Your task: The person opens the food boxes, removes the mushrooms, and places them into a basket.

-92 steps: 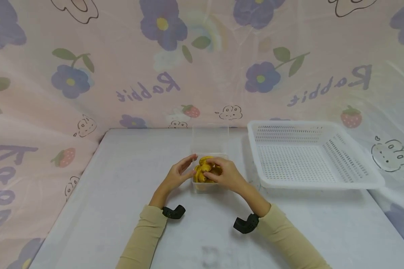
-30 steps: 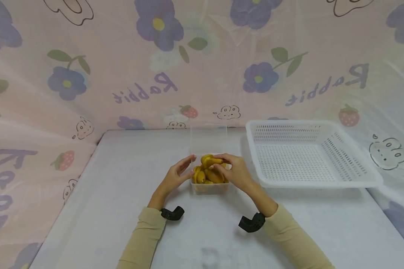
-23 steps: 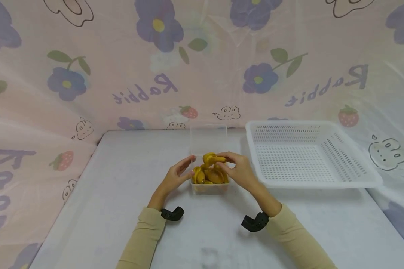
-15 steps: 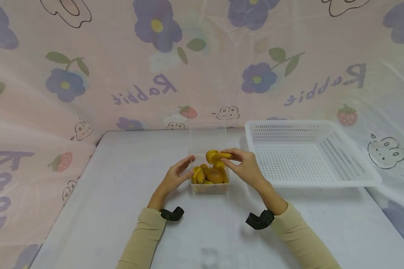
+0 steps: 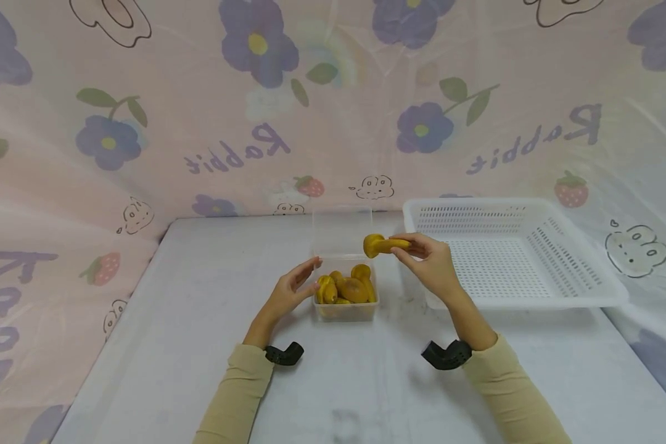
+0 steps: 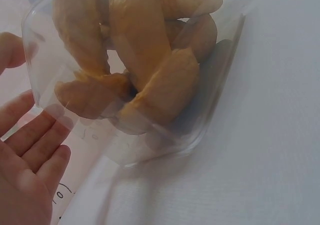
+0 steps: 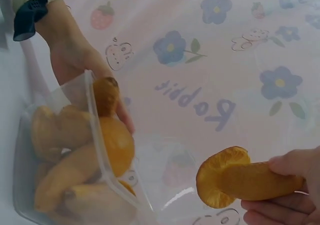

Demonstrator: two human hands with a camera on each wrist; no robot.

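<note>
Currently: right hand [image 5: 430,265] pinched yellow piece [image 5: 382,245] by its narrow end, raised above and right of box [image 5: 345,305], just short of basket [image 5: 513,254] rim. Left hand [image 5: 291,291] lay flat-fingered against box's left wall, steadying it. Remaining pieces [image 5: 344,288] heaped above box rim. Lid [image 5: 341,229] stood upright behind. Judged risks: fingertip pinch slipping, piece dropping onto table [image 5: 189,320]; heap toppling if box got nudged.
</note>
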